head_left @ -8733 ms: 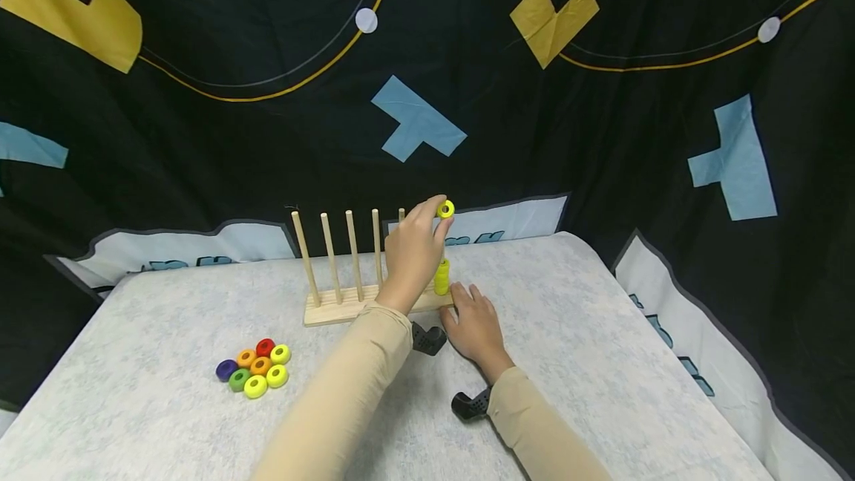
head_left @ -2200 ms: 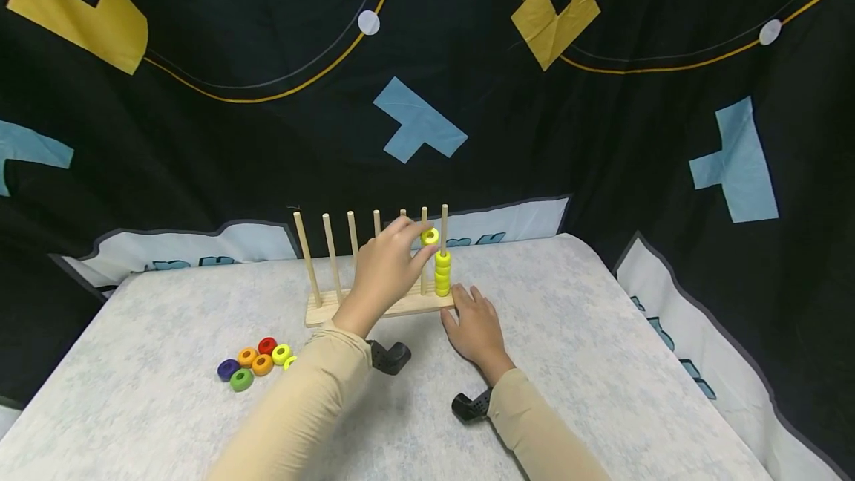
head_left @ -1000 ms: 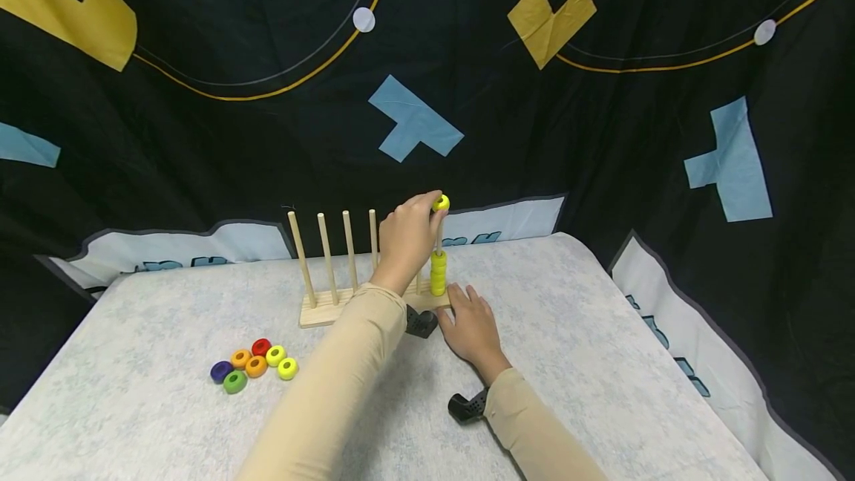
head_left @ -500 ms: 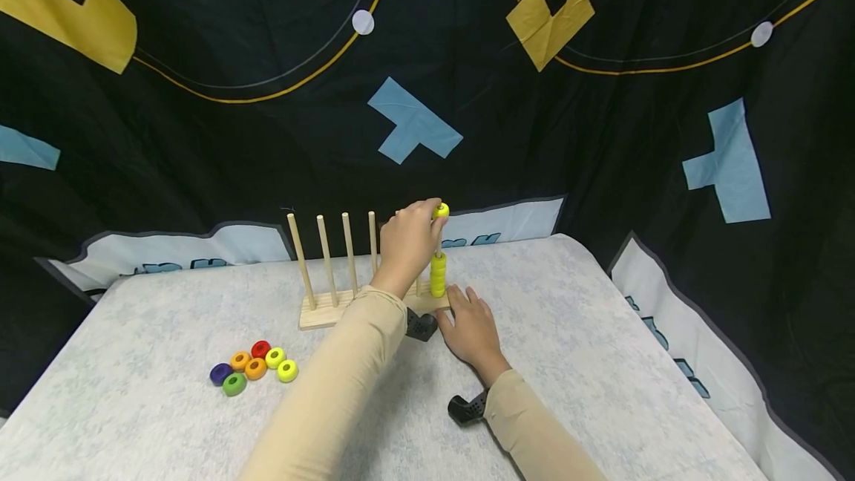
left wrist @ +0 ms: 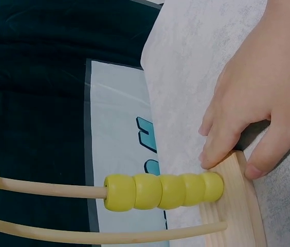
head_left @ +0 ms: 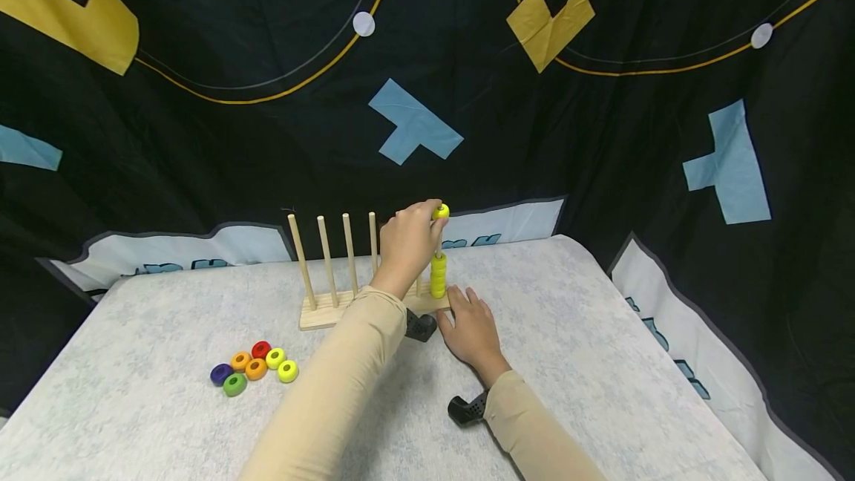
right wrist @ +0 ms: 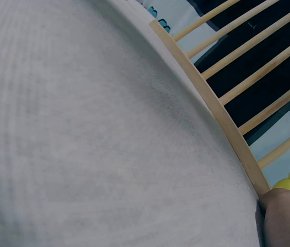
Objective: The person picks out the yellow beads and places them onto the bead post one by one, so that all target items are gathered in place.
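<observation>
My left hand [head_left: 409, 243] pinches a yellow wooden ring [head_left: 441, 211] between thumb and fingers, right at the tip of the rightmost peg. Partway down, that peg [left wrist: 52, 188] shows bare in the left wrist view. Below sits a stack of several yellow rings [left wrist: 147, 191], resting at the foot of the peg. The wooden peg stand [head_left: 327, 312] has a row of upright pegs, some hidden behind my left hand. At the stand's right end, my right hand [head_left: 473, 326] holds the base, its thumb at the front edge and its fingers round the end.
Loose rings lie grouped on the table at left: a red [head_left: 261, 349], a purple [head_left: 221, 374], a green [head_left: 234, 384], two orange [head_left: 256, 369] and two yellow ones [head_left: 288, 371]. A dark curtain [head_left: 280, 147] hangs behind the table [head_left: 568, 362].
One yellow ring has left the loose group since the oldest frame, and the peg's stack has grown taller. My left hand carried another ring to the peg's tip, lowering slightly. The right hand stayed put.
</observation>
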The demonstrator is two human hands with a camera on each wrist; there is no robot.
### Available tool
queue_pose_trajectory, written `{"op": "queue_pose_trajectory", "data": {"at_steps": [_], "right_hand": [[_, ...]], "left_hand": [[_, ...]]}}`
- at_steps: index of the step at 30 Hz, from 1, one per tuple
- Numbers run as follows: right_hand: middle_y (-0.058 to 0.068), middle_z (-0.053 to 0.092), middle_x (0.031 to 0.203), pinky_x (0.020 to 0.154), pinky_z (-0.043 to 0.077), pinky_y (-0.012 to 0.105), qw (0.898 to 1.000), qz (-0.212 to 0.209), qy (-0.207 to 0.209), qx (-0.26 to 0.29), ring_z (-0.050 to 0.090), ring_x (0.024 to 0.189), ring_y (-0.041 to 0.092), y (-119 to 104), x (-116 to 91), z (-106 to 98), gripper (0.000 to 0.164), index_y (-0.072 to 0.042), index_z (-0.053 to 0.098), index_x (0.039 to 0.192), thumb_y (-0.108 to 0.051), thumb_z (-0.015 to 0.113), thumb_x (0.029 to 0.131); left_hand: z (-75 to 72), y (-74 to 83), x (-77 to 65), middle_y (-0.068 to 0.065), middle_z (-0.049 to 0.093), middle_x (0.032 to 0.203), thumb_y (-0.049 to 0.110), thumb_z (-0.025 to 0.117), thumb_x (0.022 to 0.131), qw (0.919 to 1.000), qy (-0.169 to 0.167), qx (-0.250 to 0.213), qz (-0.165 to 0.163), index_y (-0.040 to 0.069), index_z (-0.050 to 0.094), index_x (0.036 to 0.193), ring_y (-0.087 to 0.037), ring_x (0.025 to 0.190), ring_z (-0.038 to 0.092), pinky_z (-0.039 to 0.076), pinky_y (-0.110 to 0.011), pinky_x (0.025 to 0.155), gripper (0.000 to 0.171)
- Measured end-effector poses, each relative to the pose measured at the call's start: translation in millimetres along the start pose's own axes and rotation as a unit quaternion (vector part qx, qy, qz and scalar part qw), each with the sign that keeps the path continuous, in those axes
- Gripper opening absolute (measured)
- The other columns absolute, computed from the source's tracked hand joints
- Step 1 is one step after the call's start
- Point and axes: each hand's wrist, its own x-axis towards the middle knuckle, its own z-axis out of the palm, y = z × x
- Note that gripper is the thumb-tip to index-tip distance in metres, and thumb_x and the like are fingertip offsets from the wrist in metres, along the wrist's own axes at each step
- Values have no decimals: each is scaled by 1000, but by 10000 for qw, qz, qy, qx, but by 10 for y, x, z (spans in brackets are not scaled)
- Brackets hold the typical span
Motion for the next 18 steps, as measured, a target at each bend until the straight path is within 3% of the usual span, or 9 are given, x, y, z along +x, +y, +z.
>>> {"op": "queue_pose_trajectory", "data": {"at_steps": [13,18], "right_hand": [[2,39,159,122,24,51,10000,-8,3,28,30,150,32,-2,-4,-8,61,-17,37,154,-49,40,103],[2,39,159,122,24,51,10000,-15,19,17,30,150,32,3,-5,-2,61,-17,36,154,-48,41,103]], "left_hand": [[6,-6,-11,-6,68,130,30,69,94,9999,-58,135,25,15,64,131,-25,92,74,60,-33,66,41],[6,-5,-22,-6,67,132,29,71,92,9998,-35,157,70,15,64,132,-23,80,74,58,-31,57,43]]}}
